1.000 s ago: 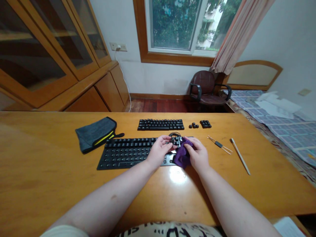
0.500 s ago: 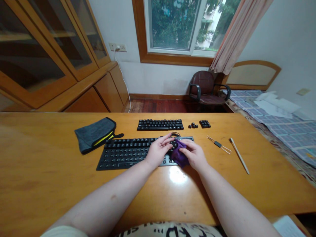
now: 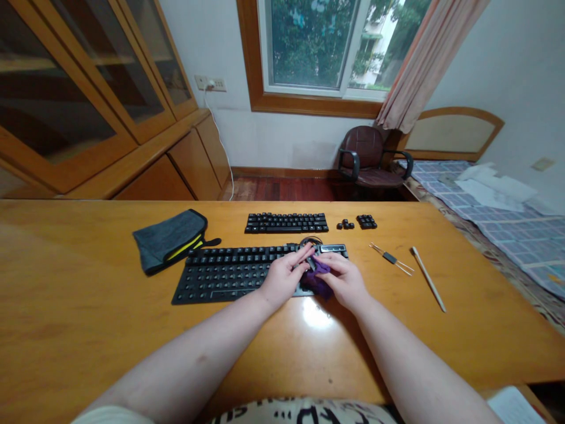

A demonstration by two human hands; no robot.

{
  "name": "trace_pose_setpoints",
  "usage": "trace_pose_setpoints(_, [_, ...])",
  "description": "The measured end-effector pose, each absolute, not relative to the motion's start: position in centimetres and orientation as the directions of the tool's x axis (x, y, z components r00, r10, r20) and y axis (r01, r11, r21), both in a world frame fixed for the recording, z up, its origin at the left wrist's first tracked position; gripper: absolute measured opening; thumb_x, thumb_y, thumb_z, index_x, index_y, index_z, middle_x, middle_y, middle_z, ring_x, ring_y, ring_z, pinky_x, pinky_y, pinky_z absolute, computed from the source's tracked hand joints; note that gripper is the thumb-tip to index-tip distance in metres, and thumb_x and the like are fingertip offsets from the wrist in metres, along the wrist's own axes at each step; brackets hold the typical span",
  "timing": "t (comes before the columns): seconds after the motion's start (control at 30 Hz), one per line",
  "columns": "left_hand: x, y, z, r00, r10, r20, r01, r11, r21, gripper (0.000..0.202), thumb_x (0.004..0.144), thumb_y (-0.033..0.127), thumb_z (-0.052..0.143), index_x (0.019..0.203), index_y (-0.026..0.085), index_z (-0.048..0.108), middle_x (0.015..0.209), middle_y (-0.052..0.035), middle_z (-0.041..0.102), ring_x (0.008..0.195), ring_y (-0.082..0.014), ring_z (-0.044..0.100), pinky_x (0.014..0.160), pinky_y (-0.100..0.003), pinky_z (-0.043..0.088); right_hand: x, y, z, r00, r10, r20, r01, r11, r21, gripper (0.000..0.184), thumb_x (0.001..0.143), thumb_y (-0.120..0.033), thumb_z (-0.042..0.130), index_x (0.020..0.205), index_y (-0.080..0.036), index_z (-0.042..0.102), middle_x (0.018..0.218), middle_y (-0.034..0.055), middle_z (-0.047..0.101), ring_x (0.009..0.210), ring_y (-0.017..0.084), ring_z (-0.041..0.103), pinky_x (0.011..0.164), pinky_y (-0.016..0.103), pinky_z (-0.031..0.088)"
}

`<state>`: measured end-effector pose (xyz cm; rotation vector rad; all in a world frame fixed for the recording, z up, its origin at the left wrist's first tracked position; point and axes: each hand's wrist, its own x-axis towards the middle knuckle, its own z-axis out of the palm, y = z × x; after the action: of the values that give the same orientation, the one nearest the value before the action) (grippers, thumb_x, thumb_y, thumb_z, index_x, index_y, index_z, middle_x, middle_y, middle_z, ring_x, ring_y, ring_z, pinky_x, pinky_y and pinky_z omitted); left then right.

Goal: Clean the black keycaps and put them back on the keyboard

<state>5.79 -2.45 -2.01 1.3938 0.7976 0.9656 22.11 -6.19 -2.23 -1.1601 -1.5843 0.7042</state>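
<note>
Right hand (image 3: 348, 281) pinches purple cloth (image 3: 321, 286) over right part of keyboard (image 3: 232, 277). Left hand (image 3: 283, 275), nearer keyboard's middle, close against cloth; hold cannot be confirmed. Keyboard lies beneath hands, extends left, long axis sideways.

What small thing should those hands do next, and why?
Probably rub the small dark piece gently with the purple cloth: the left hand appears to pinch that piece, while the right hand holds the cloth against it, just above the keyboard, where many keys lack caps.
</note>
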Motion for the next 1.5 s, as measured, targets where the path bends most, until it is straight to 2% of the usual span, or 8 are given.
trace_pose_setpoints(0.13, [6.0, -2.5, -2.1, 0.417, 0.907, 0.06, -0.112, -0.014, 0.994, 0.047, 0.076, 0.015, 0.055, 0.123, 0.02, 0.051, 0.119, -0.005, 0.059, 0.115, -0.0184, 0.051, 0.104, -0.035, 0.033, 22.0, -6.3, -2.7, 0.064, 0.912, 0.405, 0.357, 0.358, -0.863, 0.013, 0.077, -0.025, 0.06, 0.083, -0.026, 0.071, 0.082, 0.0042, 0.068, 0.08, 0.018, 0.062, 0.077, 0.035, 0.049])
trace_pose_setpoints(0.27, [6.3, -2.6, -1.9, 0.388, 0.921, 0.03, -0.182, 0.045, 0.982, 0.047, 0.075, 0.014, 0.057, 0.121, 0.019, 0.052, 0.119, -0.0074, 0.059, 0.115, -0.0199, 0.051, 0.101, -0.034, 0.037, 21.9, -6.4, -2.5, 0.072, 0.912, 0.403, 0.378, 0.349, -0.858, 0.014, 0.077, -0.024, 0.059, 0.086, -0.025, 0.07, 0.085, 0.0052, 0.068, 0.084, 0.019, 0.061, 0.08, 0.038, 0.048])
trace_pose_setpoints(0.6, [6.4, -2.9, -2.0, 0.315, 0.946, 0.08, -0.16, -0.03, 0.987, 0.041, 0.073, 0.013, 0.06, 0.113, 0.018, 0.057, 0.108, -0.009, 0.065, 0.107, -0.0216, 0.057, 0.096, -0.035, 0.041, 22.0, -6.3, -2.1, 0.109, 0.923, 0.37, 0.338, 0.316, -0.887, 0.012, 0.075, -0.022, 0.059, 0.08, -0.023, 0.07, 0.082, 0.005, 0.068, 0.082, 0.019, 0.061, 0.079, 0.036, 0.048])
trace_pose_setpoints(0.73, [6.4, -2.8, -2.0, 0.257, 0.956, 0.141, -0.083, -0.123, 0.989, 0.04, 0.069, 0.014, 0.065, 0.108, 0.019, 0.059, 0.097, -0.0071, 0.068, 0.095, -0.0202, 0.063, 0.091, -0.033, 0.044, 22.3, -6.0, -2.1, 0.178, 0.937, 0.3, 0.271, 0.246, -0.931, 0.01, 0.073, -0.025, 0.061, 0.077, -0.02, 0.069, 0.081, 0.0044, 0.068, 0.08, 0.019, 0.061, 0.077, 0.034, 0.048])
trace_pose_setpoints(0.93, [6.3, -3.0, -2.2, 0.117, 0.964, 0.238, 0.018, -0.242, 0.97, 0.041, 0.063, 0.017, 0.071, 0.103, 0.022, 0.062, 0.092, -0.0053, 0.066, 0.085, -0.019, 0.064, 0.084, -0.03, 0.047, 22.0, -5.7, -2.8, 0.282, 0.959, 0.028, -0.018, 0.035, -0.999, 0.027, 0.077, -0.038, 0.054, 0.088, -0.016, 0.067, 0.07, 0.0026, 0.066, 0.06, 0.016, 0.061, 0.055, 0.027, 0.049])
trace_pose_setpoints(1.1, [5.9, -3.6, -2.1, 0.213, 0.929, 0.303, 0.126, -0.334, 0.934, 0.043, 0.067, 0.014, 0.066, 0.108, 0.025, 0.061, 0.098, -0.0039, 0.065, 0.088, -0.0185, 0.063, 0.09, -0.031, 0.044, 20.8, -6.2, -2.2, 0.177, 0.984, 0.04, 0.104, 0.021, -0.994, 0.032, 0.063, -0.034, 0.069, 0.092, -0.018, 0.067, 0.086, 0.0042, 0.069, 0.077, 0.02, 0.063, 0.072, 0.033, 0.05])
trace_pose_setpoints(1.2, [5.6, -3.9, -2.2, 0.314, 0.891, 0.328, 0.188, -0.397, 0.899, 0.044, 0.071, 0.015, 0.063, 0.113, 0.027, 0.059, 0.097, -0.0039, 0.066, 0.091, -0.0192, 0.062, 0.092, -0.032, 0.043, 20.5, -6.5, -1.7, 0.23, 0.973, 0.024, 0.225, -0.029, -0.974, 0.035, 0.055, -0.032, 0.075, 0.086, -0.017, 0.069, 0.078, 0.0044, 0.07, 0.071, 0.021, 0.063, 0.069, 0.033, 0.05])
trace_pose_setpoints(1.5, [5.7, -3.6, -2.3, 0.366, 0.827, 0.426, 0.297, -0.537, 0.789, 0.043, 0.075, 0.023, 0.063, 0.117, 0.025, 0.054, 0.098, -0.0044, 0.066, 0.086, -0.017, 0.064, 0.087, -0.029, 0.047, 21.4, -6.3, -2.2, 0.24, 0.971, 0.011, 0.22, -0.043, -0.975, 0.025, 0.069, -0.038, 0.063, 0.076, -0.014, 0.07, 0.066, 0.0033, 0.067, 0.06, 0.016, 0.058, 0.057, 0.027, 0.046])
